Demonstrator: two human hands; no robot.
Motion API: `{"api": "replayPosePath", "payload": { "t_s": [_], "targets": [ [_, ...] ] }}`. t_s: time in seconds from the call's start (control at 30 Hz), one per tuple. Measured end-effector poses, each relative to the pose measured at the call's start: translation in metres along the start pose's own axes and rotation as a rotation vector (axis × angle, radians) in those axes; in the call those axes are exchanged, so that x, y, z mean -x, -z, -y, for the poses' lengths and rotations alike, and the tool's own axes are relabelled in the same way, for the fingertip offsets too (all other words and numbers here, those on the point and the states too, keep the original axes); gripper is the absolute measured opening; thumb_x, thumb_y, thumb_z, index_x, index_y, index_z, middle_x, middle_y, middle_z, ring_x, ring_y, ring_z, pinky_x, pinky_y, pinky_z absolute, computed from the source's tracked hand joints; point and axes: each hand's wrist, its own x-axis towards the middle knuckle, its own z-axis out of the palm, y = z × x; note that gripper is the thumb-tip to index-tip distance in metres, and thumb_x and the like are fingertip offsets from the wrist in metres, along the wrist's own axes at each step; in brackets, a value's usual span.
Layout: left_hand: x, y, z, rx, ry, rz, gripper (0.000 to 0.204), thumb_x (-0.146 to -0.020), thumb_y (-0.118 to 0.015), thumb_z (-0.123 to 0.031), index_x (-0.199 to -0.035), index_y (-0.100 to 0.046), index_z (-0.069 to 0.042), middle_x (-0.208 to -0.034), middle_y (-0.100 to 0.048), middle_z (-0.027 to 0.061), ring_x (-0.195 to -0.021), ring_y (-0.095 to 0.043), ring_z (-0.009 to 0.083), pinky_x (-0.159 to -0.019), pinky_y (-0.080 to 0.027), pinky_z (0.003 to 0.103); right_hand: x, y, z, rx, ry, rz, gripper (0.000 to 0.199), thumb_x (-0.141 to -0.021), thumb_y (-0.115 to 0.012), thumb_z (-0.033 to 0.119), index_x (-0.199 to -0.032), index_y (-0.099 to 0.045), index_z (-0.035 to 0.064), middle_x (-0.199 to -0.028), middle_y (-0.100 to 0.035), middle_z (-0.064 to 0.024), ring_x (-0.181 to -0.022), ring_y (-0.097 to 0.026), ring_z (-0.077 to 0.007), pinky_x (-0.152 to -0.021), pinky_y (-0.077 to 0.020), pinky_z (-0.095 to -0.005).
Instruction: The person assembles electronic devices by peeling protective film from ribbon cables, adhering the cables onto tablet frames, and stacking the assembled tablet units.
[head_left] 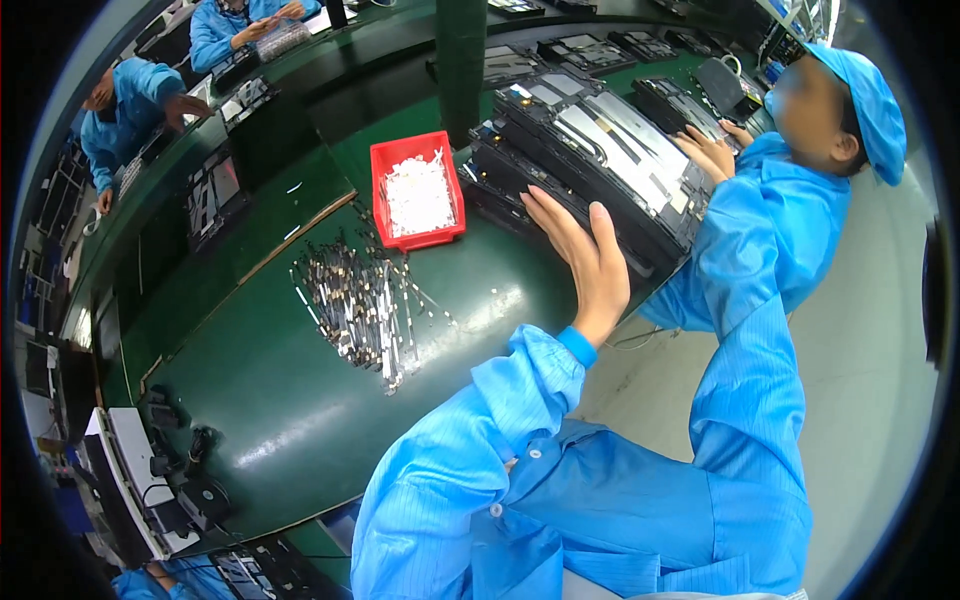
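A dark green tabletop (280, 440) fills most of the scene, its glossy near part carrying the work. At the far right sits a co-worker (815, 215) in a blue cap and jacket, and two more people in blue (130, 120) are at the far left. The person's right sleeve (748, 410) reaches up toward the right side of a tall stack of black-framed panels (610, 140), where it meets the co-worker's blue clothing; the right hand cannot be told for certain from the co-worker's, so its grip cannot be told. The stack stands on the right part of the tabletop, slightly uneven, with silver and white plates on its top panel. It blocks part of the view beyond, as does a green post (460, 75) on the far side. At the near left lies white and black equipment (135, 480) with cables. The left hand (585, 255) is at the stack's left side, its grip released: fingers straight, thumb spread apart, the palm seemingly against the panel edges and closed around nothing. Left of the stack lies a loose heap of thin dark strips (365, 305), and just beyond it a red bin (430, 240) holds many small white pieces (418, 195).
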Motion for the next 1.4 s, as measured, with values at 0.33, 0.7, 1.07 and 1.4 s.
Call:
{"api": "replayPosePath", "payload": {
  "t_s": [0.33,0.7,1.07,1.4],
  "targets": [
    [-0.003,-0.002,-0.003,-0.031,-0.003,-0.088,0.072,-0.095,-0.031,-0.039,-0.142,0.005,0.001,-0.146,0.008,0.0285,-0.137,0.006,0.0403,-0.109,0.0,0.048,0.04,-0.109,0.018,-2.85,-1.172,0.808,0.034,-0.08,-0.055,0.022,-0.113,-0.056,0.0214,-0.133,-0.046,0.007,-0.122,-0.043,-0.0139,-0.084,-0.0444,-0.028],
    [-0.003,0.001,-0.006,0.055,0.013,-0.005,0.071,-0.096,-0.027,-0.04,-0.141,0.008,0.001,-0.146,0.012,0.0273,-0.136,0.011,0.0388,-0.109,0.003,0.047,0.114,-0.219,0.041,-2.892,-1.27,0.689,0.038,-0.082,-0.054,0.022,-0.119,-0.053,0.018,-0.134,-0.045,0.0014,-0.123,-0.043,-0.0181,-0.087,-0.0431,-0.0294],
    [-0.003,0.003,0.0,0.134,0.021,0.015,0.073,-0.095,-0.018,-0.049,-0.141,0.01,0.002,-0.146,0.014,0.0265,-0.136,0.013,0.037,-0.109,0.006,0.045,0.164,-0.339,-0.035,-2.417,-1.249,0.109,0.034,-0.086,-0.057,0.012,-0.12,-0.055,0.0111,-0.133,-0.047,-0.009,-0.12,-0.047,-0.0216,-0.094,-0.0438,-0.0323],
    [-0.017,0.006,-0.033,0.074,-0.039,-0.06,0.078,-0.094,-0.032,-0.046,-0.141,0.009,0.0,-0.145,0.01,0.029,-0.135,0.012,0.0407,-0.108,0.005,0.048,-0.086,-0.021,0.092,0.327,0.642,0.076,0.041,-0.079,-0.06,0.013,-0.118,-0.051,0.0017,-0.116,-0.055,-0.0145,-0.103,-0.057,-0.0253,-0.087,-0.0477,-0.0344]
  ]
}}
